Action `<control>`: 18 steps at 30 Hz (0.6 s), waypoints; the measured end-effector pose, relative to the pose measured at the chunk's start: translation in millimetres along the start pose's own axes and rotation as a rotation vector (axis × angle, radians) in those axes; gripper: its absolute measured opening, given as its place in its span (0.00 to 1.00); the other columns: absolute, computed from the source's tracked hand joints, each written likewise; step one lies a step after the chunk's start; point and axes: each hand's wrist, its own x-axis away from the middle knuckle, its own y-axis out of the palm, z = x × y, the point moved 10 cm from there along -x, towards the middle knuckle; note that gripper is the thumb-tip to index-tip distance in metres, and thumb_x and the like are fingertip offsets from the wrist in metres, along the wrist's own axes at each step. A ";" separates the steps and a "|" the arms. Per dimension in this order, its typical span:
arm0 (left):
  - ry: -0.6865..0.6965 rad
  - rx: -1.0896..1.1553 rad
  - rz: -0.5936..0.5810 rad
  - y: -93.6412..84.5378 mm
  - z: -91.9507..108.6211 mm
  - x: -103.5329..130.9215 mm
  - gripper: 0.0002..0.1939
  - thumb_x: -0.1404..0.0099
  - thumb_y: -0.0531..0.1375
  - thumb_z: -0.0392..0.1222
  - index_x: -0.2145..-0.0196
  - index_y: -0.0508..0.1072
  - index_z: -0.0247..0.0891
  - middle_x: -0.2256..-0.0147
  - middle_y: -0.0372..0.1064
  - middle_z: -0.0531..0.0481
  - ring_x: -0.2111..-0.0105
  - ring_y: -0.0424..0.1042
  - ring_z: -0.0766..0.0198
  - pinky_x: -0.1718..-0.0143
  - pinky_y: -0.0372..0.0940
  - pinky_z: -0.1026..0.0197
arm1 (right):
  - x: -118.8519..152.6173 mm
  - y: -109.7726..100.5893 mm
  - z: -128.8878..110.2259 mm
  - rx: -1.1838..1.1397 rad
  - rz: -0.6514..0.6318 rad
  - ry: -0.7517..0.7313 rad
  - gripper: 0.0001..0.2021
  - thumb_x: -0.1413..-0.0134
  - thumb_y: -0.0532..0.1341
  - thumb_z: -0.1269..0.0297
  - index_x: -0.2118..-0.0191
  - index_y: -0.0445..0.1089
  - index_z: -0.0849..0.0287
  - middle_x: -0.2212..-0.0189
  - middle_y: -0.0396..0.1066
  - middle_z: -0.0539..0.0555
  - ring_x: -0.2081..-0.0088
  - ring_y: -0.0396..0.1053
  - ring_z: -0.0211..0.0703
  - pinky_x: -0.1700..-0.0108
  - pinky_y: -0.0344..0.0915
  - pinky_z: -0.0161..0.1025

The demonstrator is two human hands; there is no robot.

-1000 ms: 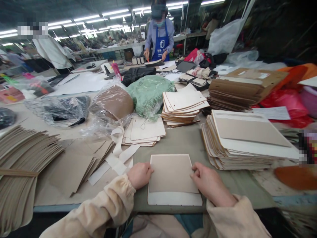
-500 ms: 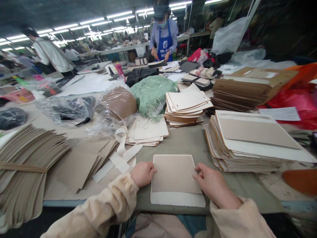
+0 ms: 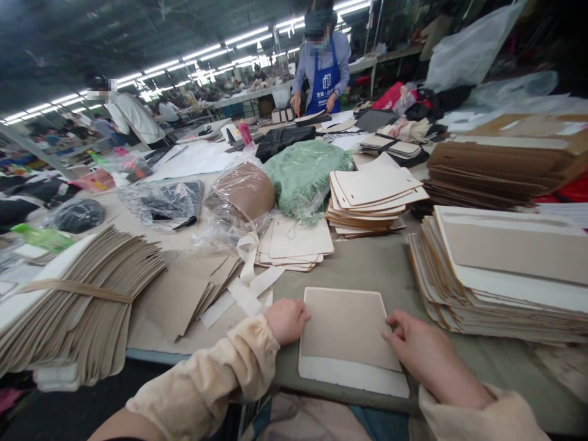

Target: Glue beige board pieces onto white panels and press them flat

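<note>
A taupe sheet lies on a slightly larger white panel with brown edges, in front of me on the table. The panel's white surface shows as a wide strip along the near side. My left hand is closed at the left edge of the sheet, fingertips curled onto it. At the right edge, my right hand pinches the sheet between thumb and fingers. Both sleeves are beige. Whether the fingertips also grip the white panel underneath, I cannot tell.
Stacked white panels stand to the right, more panels behind. Loose taupe sheets and a strapped taupe bundle are at left. White strips lie beside a bagged green cloth. A person in a blue apron works opposite.
The view has swung left, so everything sits further right in the picture. Both hands stay at the edges of the taupe sheet, which still lies on the white panel.
</note>
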 end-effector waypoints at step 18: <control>0.040 0.012 -0.006 -2.1 3.0 0.0 0.16 0.33 0.48 0.47 0.68 0.72 0.37 0.68 0.75 0.41 0.64 0.75 0.52 0.66 0.64 0.56 | 3.5 -11.5 -3.1 -0.001 0.044 0.031 0.05 0.49 0.61 0.66 0.64 0.70 0.57 0.73 0.74 0.51 0.70 0.70 0.40 0.69 0.54 0.33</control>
